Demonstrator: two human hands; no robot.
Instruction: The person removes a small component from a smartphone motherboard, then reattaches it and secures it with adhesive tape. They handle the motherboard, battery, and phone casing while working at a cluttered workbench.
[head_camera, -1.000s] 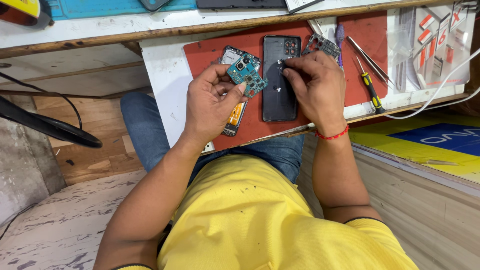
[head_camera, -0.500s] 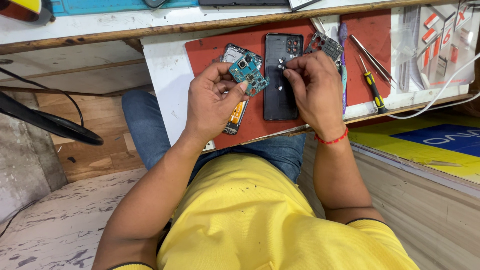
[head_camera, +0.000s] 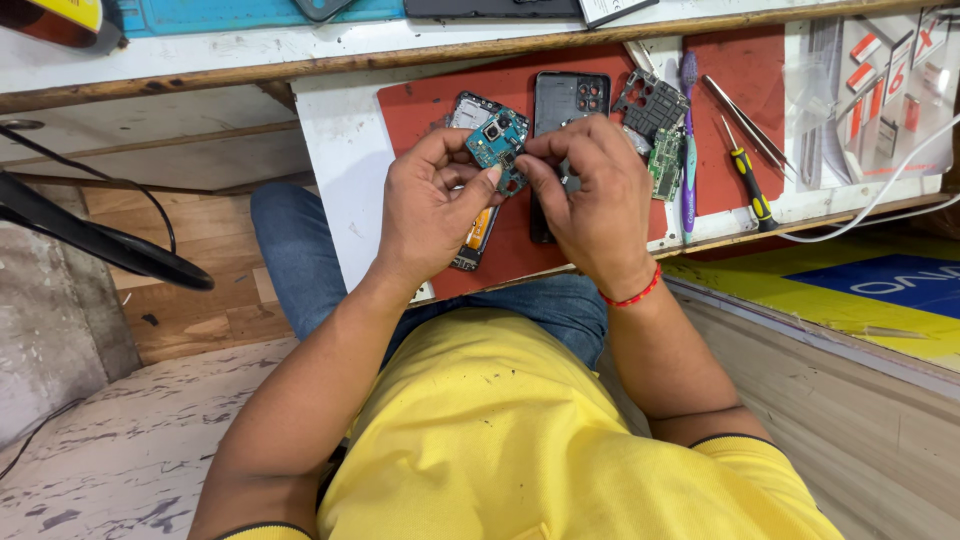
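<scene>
Over the red mat (head_camera: 420, 110), both hands, left hand (head_camera: 432, 205) and right hand (head_camera: 590, 200), pinch the teal circuit board (head_camera: 497, 145) between them.

A white worktop (head_camera: 335, 150) carries a red mat (head_camera: 420, 105). On the mat lie an opened phone body (head_camera: 470, 110), a black back cover (head_camera: 570, 95), a black inner frame (head_camera: 650, 100), a green board (head_camera: 664, 165) and a purple toothbrush (head_camera: 689, 150). Tweezers (head_camera: 745, 120) and a yellow-handled screwdriver (head_camera: 750, 185) lie beside them.

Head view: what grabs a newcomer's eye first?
The small teal circuit board, pinched between the left hand and right hand above the red rubber work mat. Behind the hands lies a black phone back cover; right of them, a purple toothbrush.
</scene>
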